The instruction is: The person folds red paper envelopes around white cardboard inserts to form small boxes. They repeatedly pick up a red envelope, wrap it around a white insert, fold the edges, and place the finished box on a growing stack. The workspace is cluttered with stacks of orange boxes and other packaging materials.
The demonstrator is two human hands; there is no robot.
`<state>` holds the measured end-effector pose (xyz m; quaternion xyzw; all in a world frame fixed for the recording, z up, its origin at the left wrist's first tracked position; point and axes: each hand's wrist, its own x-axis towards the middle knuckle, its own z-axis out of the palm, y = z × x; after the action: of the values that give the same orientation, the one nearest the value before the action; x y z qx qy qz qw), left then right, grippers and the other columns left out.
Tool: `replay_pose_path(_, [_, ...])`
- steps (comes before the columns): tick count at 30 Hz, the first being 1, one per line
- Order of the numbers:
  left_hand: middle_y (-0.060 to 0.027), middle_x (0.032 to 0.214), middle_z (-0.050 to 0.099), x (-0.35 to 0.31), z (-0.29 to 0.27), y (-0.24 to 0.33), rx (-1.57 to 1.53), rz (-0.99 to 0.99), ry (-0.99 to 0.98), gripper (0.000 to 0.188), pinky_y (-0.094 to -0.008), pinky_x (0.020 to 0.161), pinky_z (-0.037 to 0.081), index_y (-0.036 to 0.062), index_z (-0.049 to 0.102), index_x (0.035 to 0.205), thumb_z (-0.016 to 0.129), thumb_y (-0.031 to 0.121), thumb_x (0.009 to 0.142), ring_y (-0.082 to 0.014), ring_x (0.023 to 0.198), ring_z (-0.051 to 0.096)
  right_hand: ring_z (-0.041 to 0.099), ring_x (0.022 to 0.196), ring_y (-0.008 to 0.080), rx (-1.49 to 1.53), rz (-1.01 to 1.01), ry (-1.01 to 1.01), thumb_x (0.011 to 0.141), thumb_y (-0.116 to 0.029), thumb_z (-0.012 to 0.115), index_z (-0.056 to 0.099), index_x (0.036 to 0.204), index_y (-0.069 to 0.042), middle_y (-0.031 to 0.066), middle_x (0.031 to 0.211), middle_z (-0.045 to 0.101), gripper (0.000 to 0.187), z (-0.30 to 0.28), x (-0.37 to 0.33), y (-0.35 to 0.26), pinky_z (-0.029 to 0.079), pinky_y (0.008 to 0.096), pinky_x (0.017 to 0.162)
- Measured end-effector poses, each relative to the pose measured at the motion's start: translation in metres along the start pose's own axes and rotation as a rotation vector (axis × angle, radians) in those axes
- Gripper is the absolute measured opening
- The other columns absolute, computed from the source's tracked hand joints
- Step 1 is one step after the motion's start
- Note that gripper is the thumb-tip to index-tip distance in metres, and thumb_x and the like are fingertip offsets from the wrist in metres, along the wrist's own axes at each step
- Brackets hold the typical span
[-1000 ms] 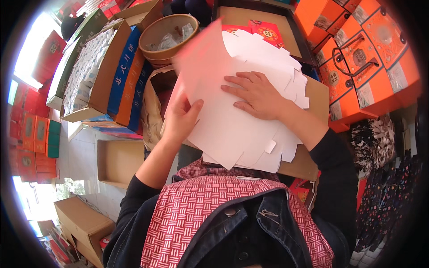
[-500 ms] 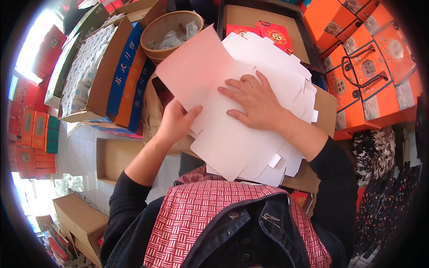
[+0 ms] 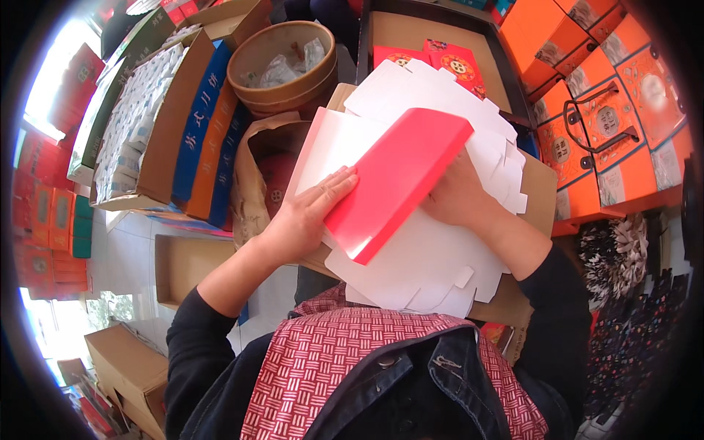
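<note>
While 2 hands work at it, a red card (image 3: 400, 183) slants across the stack (image 3: 422, 260) of white sheets, glossy side up, with a crease running along its 4 o'clock edge. A white panel (image 3: 341, 143) shows at its 10 o'clock side; whether it belongs to the same sheet, I cannot tell.

Taking the card as the clock's centre, the left hand (image 3: 304, 220) lies at 8 o'clock, fingers straight and side by side, their tips touching the card's edge. Its thumb is hidden, so I cannot tell if that grip is clamped. The right hand (image 3: 462, 191) is at 3 o'clock, just beside the card, which covers its fingers; I cannot tell whether that grip is apart or together.

Under the stack, a brown board (image 3: 539, 198) juts out at 3 o'clock. At 1 o'clock, 2 red packets (image 3: 458, 66) lie at a dark-rimmed tray (image 3: 396, 29). A tub (image 3: 282, 99) with clear packs inside stands between 10 and 11, and a paper bag (image 3: 246, 191) gapes at 9. Orange boxes (image 3: 612, 125) are stacked between 2 and 3. A checked apron (image 3: 374, 345) spreads at 6.
</note>
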<state>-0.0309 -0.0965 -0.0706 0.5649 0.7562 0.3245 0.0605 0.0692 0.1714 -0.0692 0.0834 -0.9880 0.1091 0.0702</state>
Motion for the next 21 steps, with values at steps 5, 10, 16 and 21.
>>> replay_pose_path(5, [-0.0191,0.143,0.042,-0.001,0.007,0.004,0.234,0.176,-0.063,0.049,-0.0429,0.113,0.031,-0.0018,0.048,0.130,0.055,-0.002,0.082,-0.0302,0.136,0.037,0.035,0.134,0.0279,-0.244,0.045,-0.124,0.082,-0.051,0.058,0.046,0.136,-0.017,0.0089,0.139,0.045,0.065,-0.001,-0.005,-0.008,0.005,0.0614,0.113])
replay_pose_path(10, [-0.0209,0.143,0.041,0.005,0.012,0.007,0.239,0.227,-0.100,0.045,-0.0443,0.112,0.032,-0.0035,0.052,0.125,0.059,0.000,0.081,-0.0304,0.136,0.036,0.037,0.133,0.0280,-0.248,0.047,-0.147,0.081,-0.052,0.059,0.045,0.136,-0.017,0.0086,0.138,0.046,0.066,0.000,-0.004,-0.006,0.002,0.0621,0.112])
replay_pose_path(16, [-0.0253,0.147,0.032,0.012,0.021,0.012,0.158,0.112,-0.079,0.039,-0.0438,0.113,0.029,-0.0026,0.052,0.123,0.057,0.001,0.084,-0.0321,0.140,0.028,0.036,0.134,0.0287,-0.051,0.106,-0.176,0.081,-0.056,0.056,0.045,0.136,-0.017,0.0098,0.139,0.046,0.068,0.007,-0.004,0.004,-0.001,0.0617,0.112])
replay_pose_path(21, [-0.0282,0.151,0.020,0.017,0.018,0.023,0.204,0.110,-0.169,0.066,-0.0472,0.115,0.022,0.0044,0.037,0.141,0.064,0.018,0.082,-0.0381,0.142,0.020,0.030,0.138,0.0280,-0.243,0.035,-0.203,0.080,-0.065,0.052,0.039,0.141,-0.019,0.0103,0.144,0.040,0.077,0.002,-0.002,-0.003,-0.002,0.0610,0.112])
